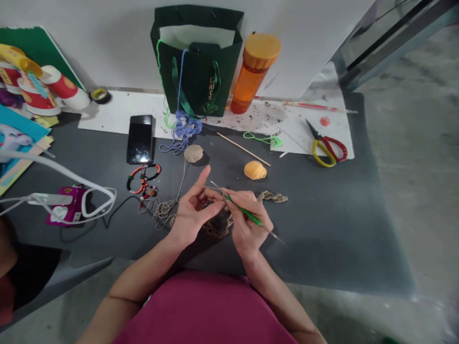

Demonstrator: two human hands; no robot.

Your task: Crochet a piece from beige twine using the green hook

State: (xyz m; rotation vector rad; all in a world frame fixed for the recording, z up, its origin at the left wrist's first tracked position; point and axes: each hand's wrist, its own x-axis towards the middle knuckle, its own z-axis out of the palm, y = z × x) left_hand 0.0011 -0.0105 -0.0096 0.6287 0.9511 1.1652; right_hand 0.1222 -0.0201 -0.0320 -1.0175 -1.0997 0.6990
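Seemingly mid-stitch, the right hand [249,220] pinches a green crochet hook [244,212]. The left hand [195,208] grips the twine piece [217,228].

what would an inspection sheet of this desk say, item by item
surface: dark grey desk mat, speckled white paper along the back
job's things: green crochet hook, twine crochet piece, loose twine
clutter: green paper bag, orange bottle, red-and-yellow scissors, smartphone, beaded bracelet, two seashells
grippers: left hand pinches the twine crochet piece; right hand holds the green crochet hook
cables: white cable looping beside a magenta device
surroundings: concrete floor, white panel, dark-clothed person at left edge
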